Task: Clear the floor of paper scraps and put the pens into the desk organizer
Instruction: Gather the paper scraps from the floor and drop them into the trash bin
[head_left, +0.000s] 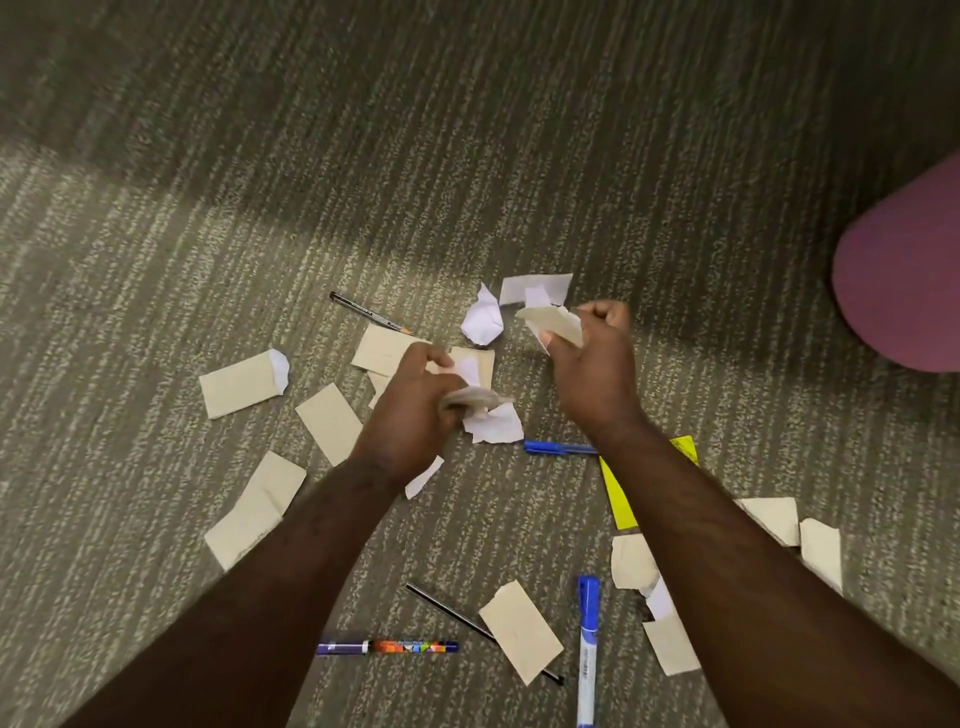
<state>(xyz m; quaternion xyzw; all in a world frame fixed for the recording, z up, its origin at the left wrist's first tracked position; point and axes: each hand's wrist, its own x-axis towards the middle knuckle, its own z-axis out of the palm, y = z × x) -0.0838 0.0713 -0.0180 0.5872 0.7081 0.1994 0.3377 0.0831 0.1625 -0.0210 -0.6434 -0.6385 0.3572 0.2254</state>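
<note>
Paper scraps (332, 423) litter the carpet (467, 156); both hands' fingers (558, 340) pinch some.

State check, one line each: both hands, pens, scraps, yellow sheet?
left hand: closed on gathered scraps
right hand: closed on a tan scrap
blue marker: on carpet, capped
blue pen: on carpet, partly hidden by right arm
patterned pen: on carpet
crumpled white paper: on carpet, balled
yellow sheet: flat, under right arm
</note>
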